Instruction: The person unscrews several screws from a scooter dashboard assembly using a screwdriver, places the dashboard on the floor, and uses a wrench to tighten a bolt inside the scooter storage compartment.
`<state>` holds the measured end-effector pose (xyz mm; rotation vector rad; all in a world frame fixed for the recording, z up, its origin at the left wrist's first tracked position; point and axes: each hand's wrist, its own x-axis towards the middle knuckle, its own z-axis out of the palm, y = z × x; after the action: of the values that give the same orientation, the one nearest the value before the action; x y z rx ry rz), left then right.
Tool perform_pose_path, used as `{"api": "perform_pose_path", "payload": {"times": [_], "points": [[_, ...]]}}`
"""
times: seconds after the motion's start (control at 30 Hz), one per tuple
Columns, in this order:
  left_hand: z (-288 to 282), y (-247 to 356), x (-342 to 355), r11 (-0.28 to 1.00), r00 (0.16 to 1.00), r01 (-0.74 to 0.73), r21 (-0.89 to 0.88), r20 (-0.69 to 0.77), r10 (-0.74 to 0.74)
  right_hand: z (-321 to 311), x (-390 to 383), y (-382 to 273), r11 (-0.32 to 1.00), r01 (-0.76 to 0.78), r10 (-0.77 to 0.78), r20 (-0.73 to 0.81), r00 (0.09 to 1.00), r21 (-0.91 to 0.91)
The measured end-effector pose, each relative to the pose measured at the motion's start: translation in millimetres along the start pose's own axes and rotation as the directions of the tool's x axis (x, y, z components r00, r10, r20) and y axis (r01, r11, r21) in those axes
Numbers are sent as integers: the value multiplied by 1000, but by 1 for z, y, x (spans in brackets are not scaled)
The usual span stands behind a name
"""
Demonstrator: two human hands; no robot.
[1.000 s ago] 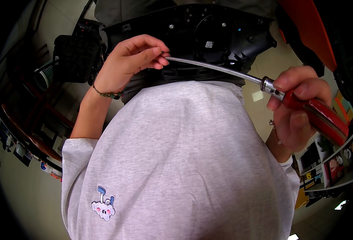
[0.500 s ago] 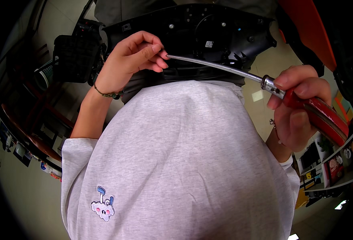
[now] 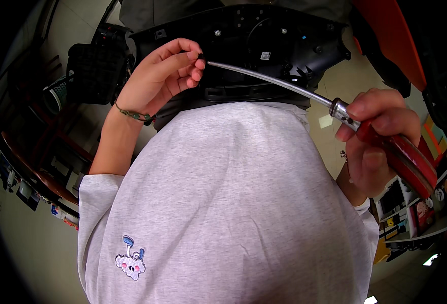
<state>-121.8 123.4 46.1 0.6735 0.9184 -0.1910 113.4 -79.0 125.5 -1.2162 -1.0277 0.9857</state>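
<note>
Head view: The left hand (image 3: 157, 76) pinched a small dark part (image 3: 200, 57) between thumb and forefinger, other fingers loosely curled. The right hand (image 3: 373, 158) gripped the red-handled screwdriver (image 3: 340, 109), fingers wrapped around its handle. The tip pointed at the part, just beside it, apparently not touching. A black molded panel (image 3: 236, 50) lay beneath the shaft. Progress, as judged: two bright screw heads (image 3: 218, 33) were seated there; the part was not yet on the tip or seated.

Home-like room, tiled floor (image 3: 337, 86), reddish wooden furniture (image 3: 37, 175), crowded shelves (image 3: 422, 236).
</note>
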Motion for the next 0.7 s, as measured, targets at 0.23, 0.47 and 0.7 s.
{"api": "perform_pose_path", "payload": {"times": [0.23,0.47,0.7], "points": [[1,-2,-2,997,999,19,-73,44,-16,0,0,-2,999,-4,4,-1,1000,33],[1,-4,-1,998,998,16,-63,68,-11,-1,1,-2,1000,-8,8,10,1000,21],[-1,-5,0,999,996,-39,-7,76,39,0,-3,7,1000,-24,25,-106,994,5]]}}
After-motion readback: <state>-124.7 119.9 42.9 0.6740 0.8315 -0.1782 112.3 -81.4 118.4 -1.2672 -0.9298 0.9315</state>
